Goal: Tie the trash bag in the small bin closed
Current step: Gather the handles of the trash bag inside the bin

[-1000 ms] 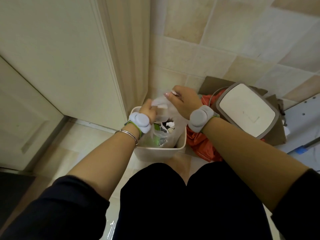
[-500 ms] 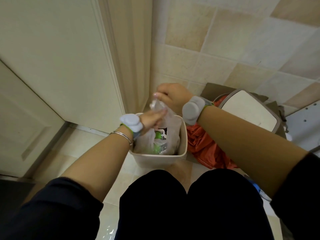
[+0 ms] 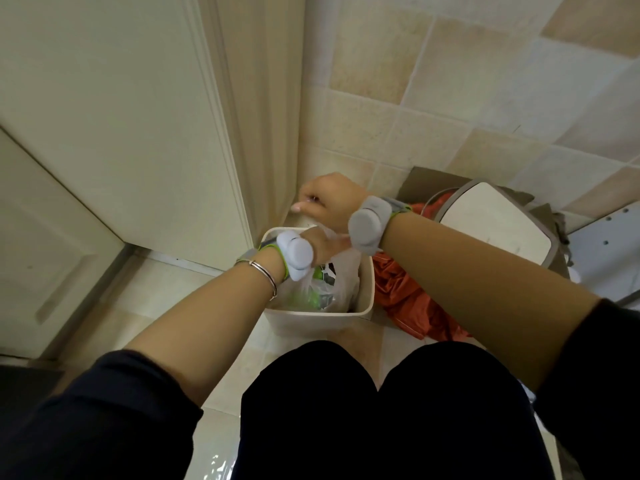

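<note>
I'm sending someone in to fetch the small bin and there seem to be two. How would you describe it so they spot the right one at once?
Look at the corner where the cream door frame meets the tiled wall. On the floor there stands the small bin, beige, open-topped and square, with a clear trash bag inside. Its neighbour, the larger bin, has a closed white lid and orange cloth beside it.

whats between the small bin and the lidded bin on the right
In the head view, a crumpled orange cloth or bag lies on the floor between the small bin and the lidded bin.
</note>
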`<state>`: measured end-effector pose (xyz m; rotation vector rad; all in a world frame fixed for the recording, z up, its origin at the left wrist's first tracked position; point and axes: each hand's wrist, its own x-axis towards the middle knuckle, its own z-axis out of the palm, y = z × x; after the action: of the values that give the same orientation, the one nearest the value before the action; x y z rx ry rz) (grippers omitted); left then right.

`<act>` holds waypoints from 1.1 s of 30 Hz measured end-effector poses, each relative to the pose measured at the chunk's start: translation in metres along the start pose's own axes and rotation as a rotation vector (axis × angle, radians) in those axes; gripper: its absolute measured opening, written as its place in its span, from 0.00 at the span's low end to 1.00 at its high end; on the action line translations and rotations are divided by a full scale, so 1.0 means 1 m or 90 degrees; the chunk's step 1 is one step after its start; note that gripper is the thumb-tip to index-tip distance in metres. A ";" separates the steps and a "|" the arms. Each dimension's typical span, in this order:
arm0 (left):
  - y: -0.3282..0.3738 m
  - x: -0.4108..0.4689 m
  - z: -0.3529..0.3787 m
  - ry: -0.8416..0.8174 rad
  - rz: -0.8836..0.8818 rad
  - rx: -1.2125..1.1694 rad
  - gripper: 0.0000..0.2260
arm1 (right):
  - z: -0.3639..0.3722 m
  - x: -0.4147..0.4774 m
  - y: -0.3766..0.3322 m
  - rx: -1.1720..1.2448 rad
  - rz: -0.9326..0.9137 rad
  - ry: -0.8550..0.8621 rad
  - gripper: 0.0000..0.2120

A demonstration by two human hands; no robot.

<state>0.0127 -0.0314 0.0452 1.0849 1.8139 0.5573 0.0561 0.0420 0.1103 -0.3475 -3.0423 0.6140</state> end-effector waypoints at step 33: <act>-0.031 -0.009 -0.003 0.415 0.378 0.625 0.07 | 0.097 -0.034 0.049 0.037 0.319 -0.130 0.17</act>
<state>-0.0022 -0.0546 0.0283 2.3661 2.4003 0.3523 0.0937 0.0419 0.0028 -1.1301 -3.1204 0.7939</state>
